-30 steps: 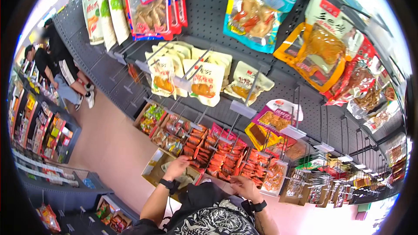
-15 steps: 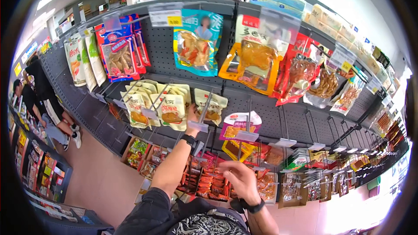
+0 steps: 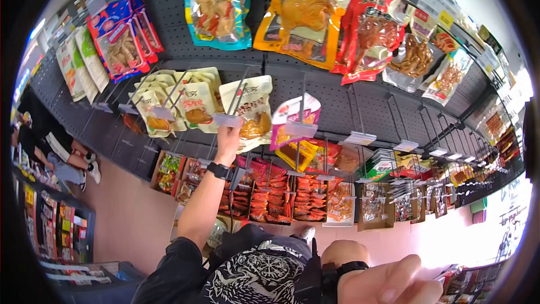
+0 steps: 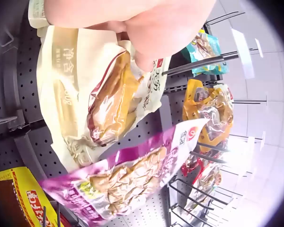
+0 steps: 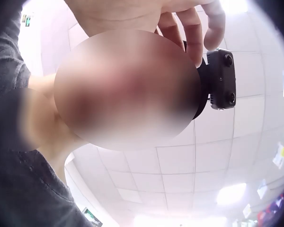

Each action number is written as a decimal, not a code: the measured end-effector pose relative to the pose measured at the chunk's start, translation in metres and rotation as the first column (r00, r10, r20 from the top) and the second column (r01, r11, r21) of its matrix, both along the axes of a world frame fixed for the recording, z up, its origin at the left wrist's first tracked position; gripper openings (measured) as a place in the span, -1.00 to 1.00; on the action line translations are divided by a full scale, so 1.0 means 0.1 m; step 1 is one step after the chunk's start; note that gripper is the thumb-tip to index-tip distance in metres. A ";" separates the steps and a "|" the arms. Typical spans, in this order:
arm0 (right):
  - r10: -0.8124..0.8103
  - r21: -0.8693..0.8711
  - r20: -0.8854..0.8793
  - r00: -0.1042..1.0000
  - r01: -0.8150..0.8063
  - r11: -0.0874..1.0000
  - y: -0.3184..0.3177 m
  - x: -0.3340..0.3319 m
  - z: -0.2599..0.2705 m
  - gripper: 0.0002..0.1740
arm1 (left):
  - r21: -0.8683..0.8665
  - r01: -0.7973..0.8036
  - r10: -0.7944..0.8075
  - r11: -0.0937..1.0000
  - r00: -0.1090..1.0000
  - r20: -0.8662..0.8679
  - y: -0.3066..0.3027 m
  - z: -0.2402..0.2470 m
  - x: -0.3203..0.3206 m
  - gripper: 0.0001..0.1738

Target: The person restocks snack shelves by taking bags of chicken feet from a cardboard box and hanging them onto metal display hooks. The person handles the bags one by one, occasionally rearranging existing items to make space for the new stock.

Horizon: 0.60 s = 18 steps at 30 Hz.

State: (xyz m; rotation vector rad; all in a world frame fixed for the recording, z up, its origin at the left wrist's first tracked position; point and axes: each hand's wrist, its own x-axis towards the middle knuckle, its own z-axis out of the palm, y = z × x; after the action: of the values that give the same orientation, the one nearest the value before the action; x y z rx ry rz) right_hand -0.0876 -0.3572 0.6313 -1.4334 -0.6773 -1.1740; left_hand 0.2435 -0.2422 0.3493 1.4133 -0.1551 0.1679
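Note:
In the head view my left hand (image 3: 228, 142) is raised to the hanging rack and grips a cream snack pouch (image 3: 256, 126) at its lower left edge. Close up in the left wrist view, the same pouch (image 4: 66, 104) shows a clear window with brown food inside, and the fingers (image 4: 156, 38) cover its upper part. A purple and white pouch (image 4: 128, 179) hangs right beside it. My right hand (image 3: 394, 284) is lifted near the camera, away from the rack, fingers loosely bent. The right wrist view shows its fingers (image 5: 194, 35) beside the head and a small black camera (image 5: 221, 78).
Metal hooks with clear tag holders (image 3: 360, 138) stick out from the dark pegboard (image 3: 225, 62). More cream pouches (image 3: 197, 104) hang at the left, larger bags (image 3: 306, 17) above. Boxes of red snack packets (image 3: 270, 197) stand below. Two people are in the aisle at far left.
My left hand has risen from the boxes below to the cream pouches, and now grips one. My right hand has come from over the red packets toward the head.

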 end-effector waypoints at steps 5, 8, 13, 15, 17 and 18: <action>0.133 0.306 -0.437 0.890 0.008 0.952 0.23 -0.01 0.28 -0.84 | 0.004 0.066 -0.066 0.998 0.996 -0.065 0.17 0.03 -0.13 -0.72; 0.080 -0.008 -0.102 0.992 -0.082 0.997 0.10 0.28 0.09 -0.82 | -0.010 0.103 -0.104 0.995 0.993 -0.060 0.20 0.05 -0.21 -0.72; -0.223 -0.391 -0.310 0.924 0.090 0.916 -0.08 0.82 -0.49 -0.88 | 0.118 0.041 -0.036 0.992 0.998 -0.044 0.30 0.16 -0.41 -0.68; -0.234 -0.284 -0.637 0.734 0.058 0.957 -0.14 1.21 -1.10 -0.88 | 0.048 0.088 -0.086 0.995 0.995 -0.043 0.36 0.22 -0.51 -0.69; 0.005 0.089 -0.865 0.501 0.145 0.985 -0.25 1.49 -1.96 -0.89 | 0.006 0.105 -0.105 0.994 0.994 -0.009 0.42 0.26 -0.62 -0.68; -0.084 0.016 -0.862 0.500 0.194 0.981 -0.30 1.57 -2.21 -0.81 | 0.033 0.123 -0.122 0.992 0.992 -0.013 0.48 0.30 -0.68 -0.69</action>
State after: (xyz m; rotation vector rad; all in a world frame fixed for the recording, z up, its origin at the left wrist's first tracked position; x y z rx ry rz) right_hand 0.0697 -0.3871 0.4102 -1.7559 0.2327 -0.4390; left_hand 0.1756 -0.1945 0.3796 1.4331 -0.2363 0.0564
